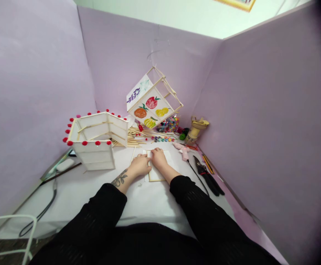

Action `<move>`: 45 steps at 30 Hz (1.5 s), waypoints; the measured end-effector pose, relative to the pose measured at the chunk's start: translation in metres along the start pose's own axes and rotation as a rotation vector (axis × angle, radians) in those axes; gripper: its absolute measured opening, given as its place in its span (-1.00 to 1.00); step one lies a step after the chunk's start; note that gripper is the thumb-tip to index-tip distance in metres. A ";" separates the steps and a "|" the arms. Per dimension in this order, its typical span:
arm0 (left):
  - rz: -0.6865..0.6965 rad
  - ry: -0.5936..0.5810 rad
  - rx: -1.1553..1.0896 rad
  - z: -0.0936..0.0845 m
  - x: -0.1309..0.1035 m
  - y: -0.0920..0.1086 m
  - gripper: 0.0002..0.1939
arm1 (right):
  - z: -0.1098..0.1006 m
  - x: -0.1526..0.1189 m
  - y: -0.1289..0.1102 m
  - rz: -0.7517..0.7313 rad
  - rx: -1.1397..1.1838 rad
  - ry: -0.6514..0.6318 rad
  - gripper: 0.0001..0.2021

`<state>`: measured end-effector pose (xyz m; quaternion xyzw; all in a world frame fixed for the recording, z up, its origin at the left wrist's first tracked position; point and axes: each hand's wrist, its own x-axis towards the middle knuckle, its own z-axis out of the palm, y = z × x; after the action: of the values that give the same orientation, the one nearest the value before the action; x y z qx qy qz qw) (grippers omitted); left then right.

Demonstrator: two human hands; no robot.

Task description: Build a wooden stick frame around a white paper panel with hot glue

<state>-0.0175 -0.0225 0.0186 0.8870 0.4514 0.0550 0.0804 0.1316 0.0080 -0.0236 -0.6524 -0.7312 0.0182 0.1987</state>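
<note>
A small rectangular frame of thin wooden sticks (157,180) lies flat on the table with white paper (155,173) on it. My left hand (140,164) is closed at the frame's left side, its fingertips pressed on the stick and paper edge. Close beside it, my right hand (159,157) has its fingers bent down onto the same edge, near the upper left corner. The hands almost touch and partly hide the frame. A loose pale stick (133,155) lies just left of my left hand.
At left stands a white paper lantern (94,156) edged with red pompoms. A fruit-painted lantern (149,106) hangs behind my hands. Wooden sticks (130,141) lie at the back. On the right are a pink glue gun (183,151) with its cord, pruning shears (208,176) and pencils (208,163).
</note>
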 end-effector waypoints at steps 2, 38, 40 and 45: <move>-0.027 0.032 -0.038 0.002 0.001 0.001 -0.59 | 0.000 0.000 0.000 0.006 -0.008 -0.007 -0.69; -0.296 0.003 -0.094 -0.004 0.007 0.014 -0.64 | 0.002 0.003 0.003 -0.041 0.001 -0.001 -0.68; -0.305 -0.029 -0.092 -0.008 0.007 0.015 -0.61 | 0.001 0.003 0.003 -0.041 0.011 -0.004 -0.66; -0.320 -0.114 0.007 -0.015 0.002 0.011 -0.61 | 0.002 0.001 0.001 -0.016 0.050 -0.012 -0.65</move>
<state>-0.0098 -0.0259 0.0350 0.8057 0.5818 -0.0104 0.1102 0.1318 0.0096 -0.0251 -0.6412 -0.7368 0.0389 0.2107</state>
